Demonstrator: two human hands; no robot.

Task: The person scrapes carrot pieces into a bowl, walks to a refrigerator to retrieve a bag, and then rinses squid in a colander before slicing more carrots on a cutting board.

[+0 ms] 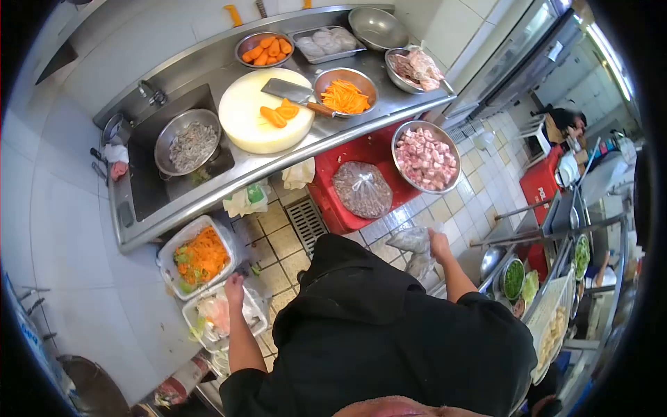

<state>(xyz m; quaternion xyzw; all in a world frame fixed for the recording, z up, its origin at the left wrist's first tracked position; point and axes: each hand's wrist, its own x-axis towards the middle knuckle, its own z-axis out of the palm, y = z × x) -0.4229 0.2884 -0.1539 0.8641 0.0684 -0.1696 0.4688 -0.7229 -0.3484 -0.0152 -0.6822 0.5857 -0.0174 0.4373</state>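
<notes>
My right hand (439,244) is closed on the top of a clear plastic bag (411,240) with greyish contents, which hangs over the tiled floor. My left hand (235,286) is down at my side, fingers curled in, above the edge of a bin lined with white plastic (258,316); nothing shows in it. Ahead of me, a tied bag of brownish meat (363,189) lies on a red box (333,214). Beside it is a metal bowl of cubed pink meat (426,156).
On the steel counter (240,172) are a round board (240,104), a cleaver (286,90), carrots and shredded carrot (344,97). The sink holds a bowl (189,141). A peelings bin (201,257) stands left; a vegetable rack (549,306) stands right. Another person (573,124) is far right.
</notes>
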